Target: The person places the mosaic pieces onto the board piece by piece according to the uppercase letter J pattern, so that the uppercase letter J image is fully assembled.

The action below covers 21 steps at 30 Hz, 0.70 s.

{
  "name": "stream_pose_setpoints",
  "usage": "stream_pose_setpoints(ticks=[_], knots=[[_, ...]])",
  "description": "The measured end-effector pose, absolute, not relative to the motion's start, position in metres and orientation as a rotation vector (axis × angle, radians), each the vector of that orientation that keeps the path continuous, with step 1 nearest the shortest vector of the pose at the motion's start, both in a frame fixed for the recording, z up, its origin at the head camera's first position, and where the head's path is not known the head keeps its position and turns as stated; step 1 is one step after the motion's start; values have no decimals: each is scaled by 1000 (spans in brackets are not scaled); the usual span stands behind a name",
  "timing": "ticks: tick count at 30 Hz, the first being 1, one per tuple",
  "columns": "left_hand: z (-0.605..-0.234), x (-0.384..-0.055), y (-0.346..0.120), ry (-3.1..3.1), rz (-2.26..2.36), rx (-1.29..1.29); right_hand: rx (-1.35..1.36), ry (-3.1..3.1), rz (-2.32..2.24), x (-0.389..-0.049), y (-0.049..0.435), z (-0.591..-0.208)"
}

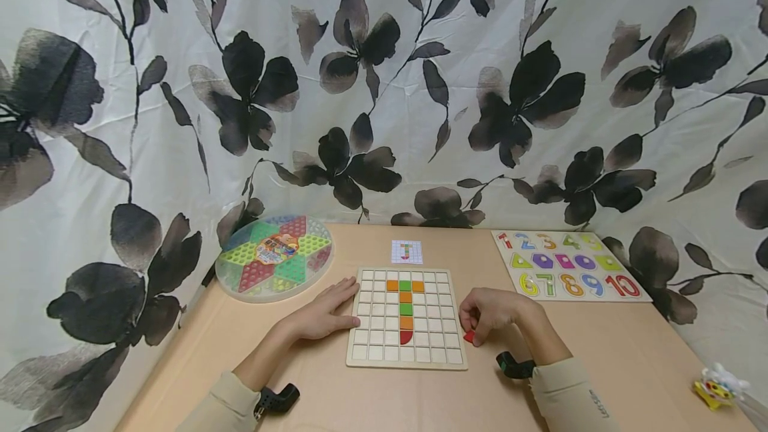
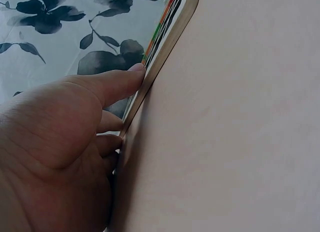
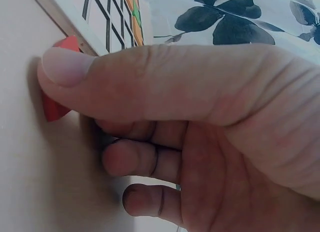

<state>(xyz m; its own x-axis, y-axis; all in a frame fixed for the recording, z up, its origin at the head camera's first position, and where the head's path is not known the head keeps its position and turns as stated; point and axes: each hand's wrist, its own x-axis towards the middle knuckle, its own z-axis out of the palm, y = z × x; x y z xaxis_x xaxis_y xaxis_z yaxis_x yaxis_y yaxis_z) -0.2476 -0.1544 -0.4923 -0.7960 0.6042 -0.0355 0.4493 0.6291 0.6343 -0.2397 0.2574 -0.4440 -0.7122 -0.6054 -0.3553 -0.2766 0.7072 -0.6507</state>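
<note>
A wooden grid board (image 1: 372,357) lies in the middle of the table, seen in the head view. Orange and green square tiles (image 1: 406,297) form a T on it, with a red rounded tile (image 1: 406,337) at the foot. Along the board's left edge rests my left hand (image 1: 321,312), fingers stretched out and thumb tip touching the rim. Beside the right edge, my right hand (image 1: 495,315) pinches a red tile (image 3: 59,108) close over the table; the thumb covers much of it. Behind the board is a small pattern card (image 1: 407,252) showing a similar coloured figure.
A round star-patterned game board (image 1: 276,259) stands at the back left. At the back right lies a number and shape board (image 1: 570,265). A small yellow and white toy (image 1: 718,389) is at the far right. A floral curtain (image 1: 372,105) hangs behind the table.
</note>
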Motion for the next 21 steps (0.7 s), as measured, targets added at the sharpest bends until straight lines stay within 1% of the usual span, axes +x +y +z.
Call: stream_pose_setpoints(ticks=[12, 21], knots=[[-493, -247, -154, 2603, 915, 861, -626, 2425, -715, -236, 252, -442], [-493, -247, -155, 2603, 925, 860, -652, 2418, -719, -236, 252, -440]])
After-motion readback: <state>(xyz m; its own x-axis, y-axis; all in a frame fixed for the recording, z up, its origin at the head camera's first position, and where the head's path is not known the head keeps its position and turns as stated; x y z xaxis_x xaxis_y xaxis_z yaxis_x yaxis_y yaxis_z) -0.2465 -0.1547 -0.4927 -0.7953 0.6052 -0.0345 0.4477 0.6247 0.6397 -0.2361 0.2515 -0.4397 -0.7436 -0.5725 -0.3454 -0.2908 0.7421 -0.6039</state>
